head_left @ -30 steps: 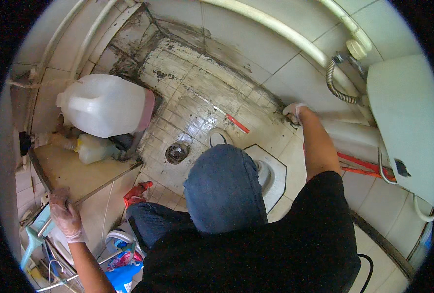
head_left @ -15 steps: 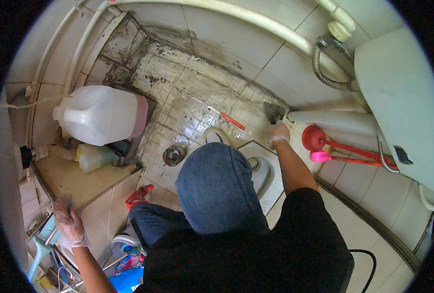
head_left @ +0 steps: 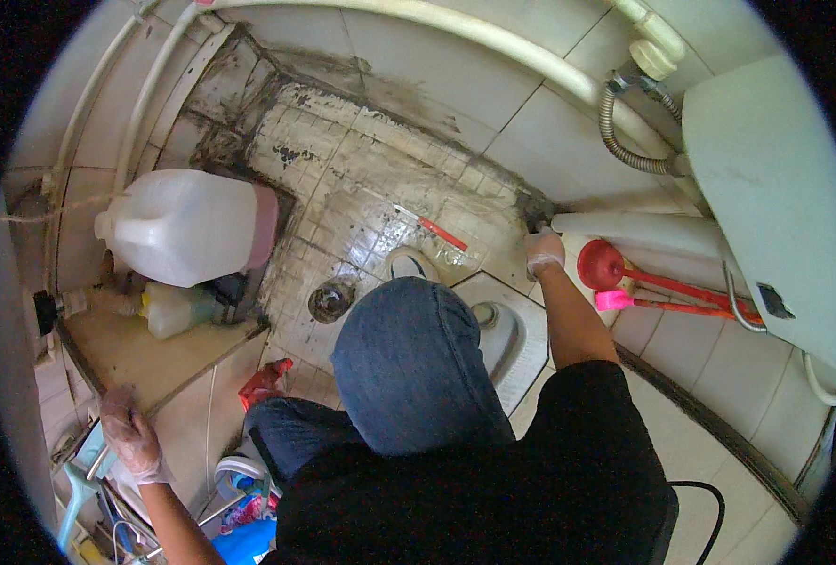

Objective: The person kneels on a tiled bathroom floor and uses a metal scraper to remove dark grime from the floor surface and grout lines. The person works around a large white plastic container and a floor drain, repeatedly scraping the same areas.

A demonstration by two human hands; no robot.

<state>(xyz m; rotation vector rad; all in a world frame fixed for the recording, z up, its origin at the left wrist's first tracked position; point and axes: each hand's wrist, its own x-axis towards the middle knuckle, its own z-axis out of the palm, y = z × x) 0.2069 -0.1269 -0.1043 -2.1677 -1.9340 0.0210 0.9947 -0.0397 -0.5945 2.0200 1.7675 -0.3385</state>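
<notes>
Grimy tiled floor (head_left: pixel 343 202) fills this cramped bathroom, with dark mould along the wall joints and a round drain (head_left: pixel 330 299) just past my knee (head_left: pixel 409 358). Along the far wall runs a pale pipe (head_left: pixel 493 42), and a white cistern (head_left: pixel 766 188) hangs to my right. A squat toilet pan (head_left: pixel 507 325) sits below my right arm. My right hand (head_left: pixel 543 252), gloved, is closed around something dark at the wall corner; I cannot tell what it is. Just beside that hand lie 1 red plunger (head_left: pixel 602 266) and a pink brush (head_left: pixel 616 300). My left hand (head_left: pixel 131 435), also gloved, rests with fingers loosely curled on a ledge (head_left: pixel 136 348), well apart. On the ledge stand 1 large white jug (head_left: pixel 183 226), lying on its side, and 1 smaller bottle (head_left: pixel 168 309).
</notes>
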